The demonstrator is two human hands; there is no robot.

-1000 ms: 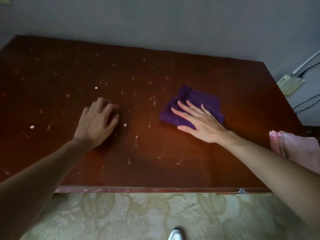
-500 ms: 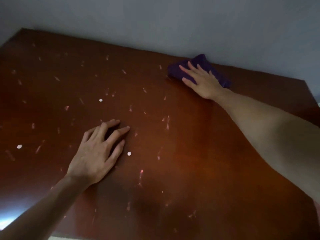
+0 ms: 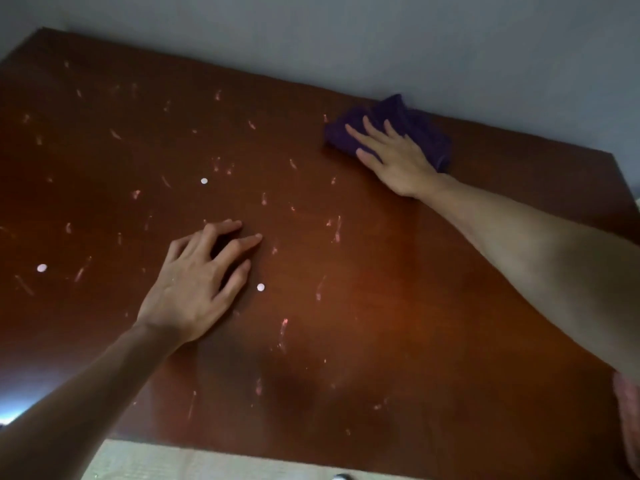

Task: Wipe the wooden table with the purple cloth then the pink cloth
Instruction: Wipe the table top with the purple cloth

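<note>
1. The right hand, flat and open, presses the bunched dark-purple cloth; since a second ago it has swept from mid-table to the reddish-brown wooden table's far edge.
2. The left hand braces empty, fingers loosely spread.
3. A pinkish shape, possibly the pink cloth, is cut off.

The right hand lies flat, fingers spread, on the purple cloth at the wooden table's far edge. The left hand rests on the scuffed tabletop.
</note>
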